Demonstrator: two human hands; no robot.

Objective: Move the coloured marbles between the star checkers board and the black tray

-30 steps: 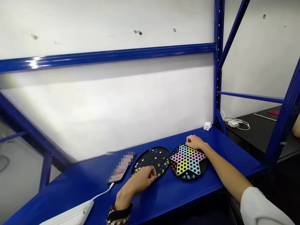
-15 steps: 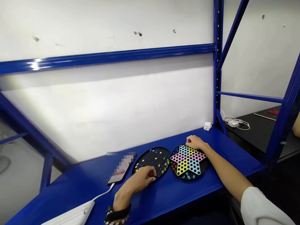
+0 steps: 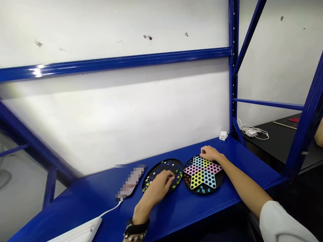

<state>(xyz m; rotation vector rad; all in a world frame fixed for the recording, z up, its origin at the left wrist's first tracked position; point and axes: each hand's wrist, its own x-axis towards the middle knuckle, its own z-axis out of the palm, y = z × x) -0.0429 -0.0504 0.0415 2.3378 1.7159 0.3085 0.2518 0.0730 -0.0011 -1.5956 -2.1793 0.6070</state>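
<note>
My left hand [image 3: 161, 185] is over a round black tray [image 3: 161, 168] that holds small blue, white, yellow-green and orange pieces. Its fingers are curled in a pinch, and whatever they may hold is hidden. Beside that tray lies a round Chinese checkers board [image 3: 203, 172], with a star of pink, yellow and light-blue points full of black holes. Brown, blue and teal pieces sit in the pockets around the star. At the board's far edge rests my right hand [image 3: 209, 153], its fingers curled closed; their contents cannot be made out.
A phone [image 3: 132, 181], partly blurred out, lies left of the tray with a white cable [image 3: 111, 210] running to a white box-like object [image 3: 80, 232]. White chargers [image 3: 223, 135] stand at the back right. Blue rack posts [image 3: 233, 67] frame the blue shelf [image 3: 181, 215].
My left hand has moved right and away from me, from the near edge of the black tray to above its middle. My right hand stays in place.
</note>
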